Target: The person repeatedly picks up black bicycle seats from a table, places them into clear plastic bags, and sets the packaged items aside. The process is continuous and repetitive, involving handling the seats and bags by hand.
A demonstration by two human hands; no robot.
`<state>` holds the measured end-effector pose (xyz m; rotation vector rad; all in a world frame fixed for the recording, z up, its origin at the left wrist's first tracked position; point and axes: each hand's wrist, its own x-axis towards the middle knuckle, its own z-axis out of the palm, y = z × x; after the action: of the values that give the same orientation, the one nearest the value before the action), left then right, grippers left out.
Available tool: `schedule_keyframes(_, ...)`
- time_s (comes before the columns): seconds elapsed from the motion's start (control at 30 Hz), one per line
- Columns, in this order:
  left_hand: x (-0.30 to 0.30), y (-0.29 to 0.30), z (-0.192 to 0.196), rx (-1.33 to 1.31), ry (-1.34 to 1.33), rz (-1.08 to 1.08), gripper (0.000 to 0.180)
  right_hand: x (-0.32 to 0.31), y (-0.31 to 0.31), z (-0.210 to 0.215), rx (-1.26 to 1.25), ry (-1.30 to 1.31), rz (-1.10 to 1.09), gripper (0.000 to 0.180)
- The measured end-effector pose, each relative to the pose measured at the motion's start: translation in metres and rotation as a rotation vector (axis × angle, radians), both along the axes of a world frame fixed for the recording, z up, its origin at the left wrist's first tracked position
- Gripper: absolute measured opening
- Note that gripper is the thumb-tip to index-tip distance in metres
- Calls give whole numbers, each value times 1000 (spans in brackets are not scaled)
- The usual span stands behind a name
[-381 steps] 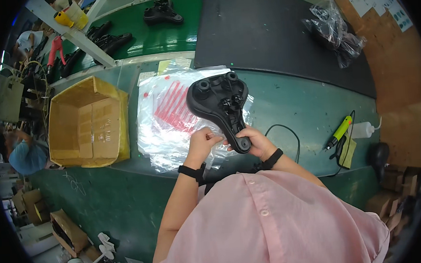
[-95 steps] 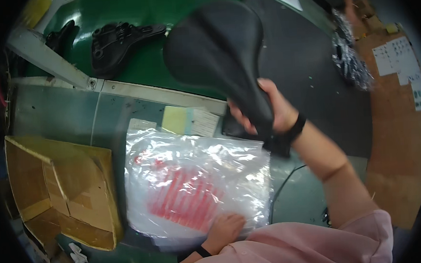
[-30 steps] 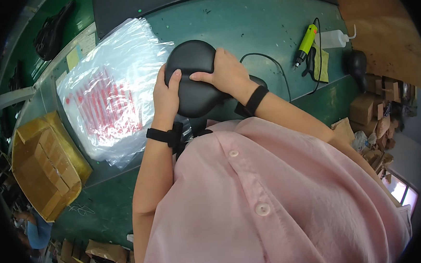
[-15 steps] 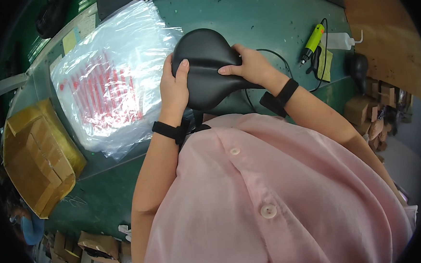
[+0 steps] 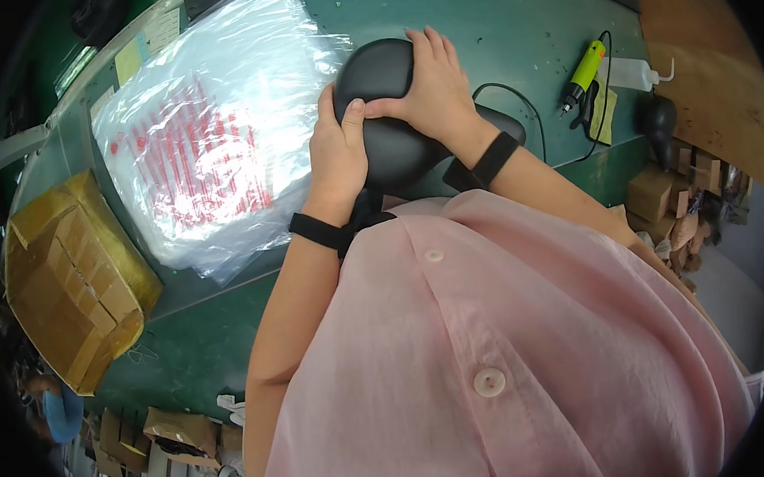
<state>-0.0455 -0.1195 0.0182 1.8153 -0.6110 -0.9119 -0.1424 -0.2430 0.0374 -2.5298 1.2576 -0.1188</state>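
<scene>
A black bicycle saddle [image 5: 394, 150] is held over the green workbench in front of my body, its wide rear to the left and its narrow nose toward the right. My left hand [image 5: 336, 158] is closed on the saddle's left side, with the thumb on top; its other fingers are partly hidden. Across the saddle's upper right part lies my right hand [image 5: 441, 91], its fingers stretched toward the far side. The right thumb points left and meets the left thumb on the saddle's surface. Both wrists wear black bands. The saddle's underside is hidden.
Clear plastic bags with red print [image 5: 193, 145] lie stacked on the left. Beside them is an open cardboard box [image 5: 79, 283]. A corded yellow-green power tool [image 5: 584, 73], a white squeeze bottle [image 5: 630, 74] and another dark saddle [image 5: 656, 121] are on the right.
My right hand has shifted from the saddle's right edge up onto its top, fingers now stretched out. The left hand keeps its hold. The view has shifted slightly.
</scene>
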Motion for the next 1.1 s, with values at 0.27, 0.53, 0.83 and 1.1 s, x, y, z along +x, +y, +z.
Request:
schedule_keyframes(0.27, -1, -2, -13, -99, 191, 72, 65, -31, -22, 1, 413, -161, 146, 101)
schedule_keyframes(0.53, 1, -3, -6, -135, 407, 92, 56, -114, -55, 28, 920, -57, 152, 65)
schedule_keyframes(0.83, -10, 0, 66, -468, 173, -149, 54, -177, -18, 17, 2044, -580, -215, 72)
schedule_keyframes(1.1, 42, -37, 102, -333, -573, 138, 44, -151, -41, 107, 1405, -734, 191, 88)
